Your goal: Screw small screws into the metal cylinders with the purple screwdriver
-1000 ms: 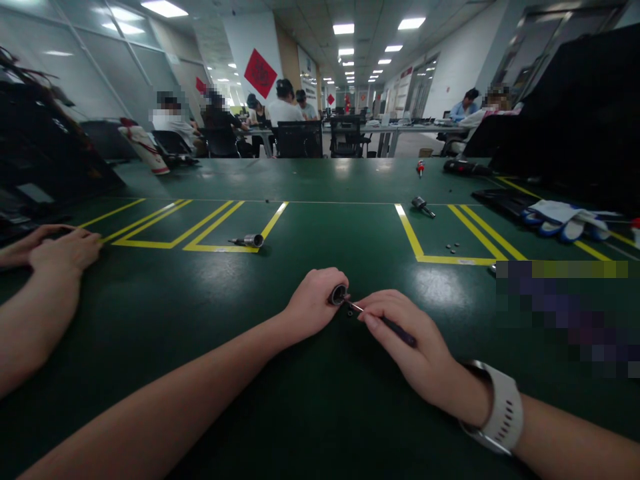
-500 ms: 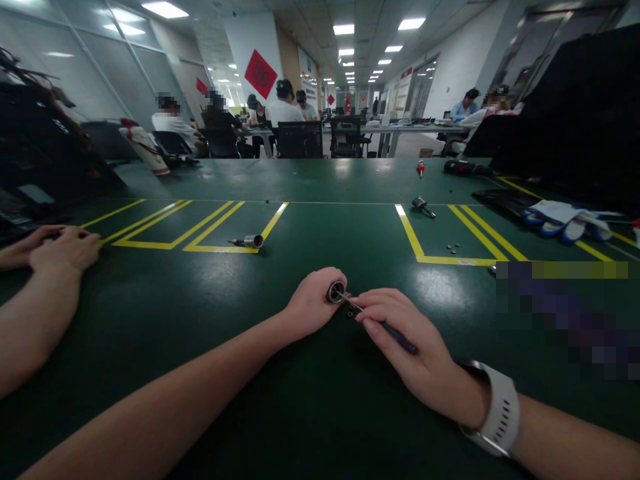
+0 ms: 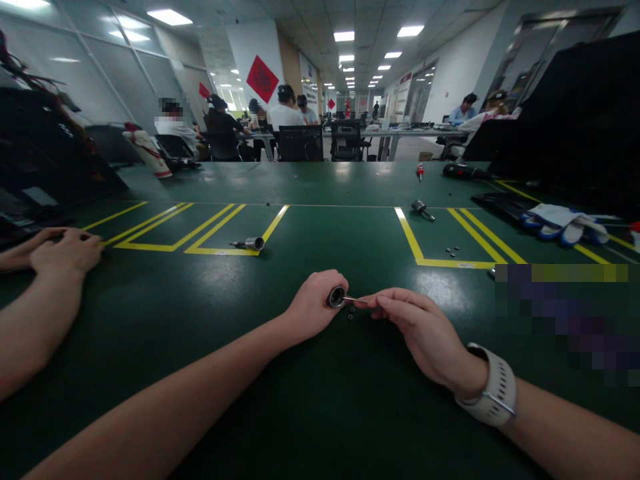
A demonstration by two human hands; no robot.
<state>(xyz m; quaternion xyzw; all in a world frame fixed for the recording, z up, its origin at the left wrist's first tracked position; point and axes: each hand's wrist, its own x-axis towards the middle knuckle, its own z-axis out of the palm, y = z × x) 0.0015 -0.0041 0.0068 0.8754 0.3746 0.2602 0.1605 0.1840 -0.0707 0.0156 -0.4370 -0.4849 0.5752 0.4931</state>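
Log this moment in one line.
Left hand: gripping dark hollow metal cylinder | Right hand: holding thin silver metal shaft, tip at cylinder's mouth | Nearby: small dark round pieces on green table

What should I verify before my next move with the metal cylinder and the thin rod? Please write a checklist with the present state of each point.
1. Left hand grips the metal cylinder, open end visible: ok.
2. Right hand holds the thin rod in its fingers: ok.
3. Depth of the rod's tip inside the cylinder: cannot tell; the opening is dark and small.
4. No loose small parts near the right fingers: not ok; small dark pieces lie on the table just below them.
5. The other person's hands are well apart from yours: ok, they are at far left.
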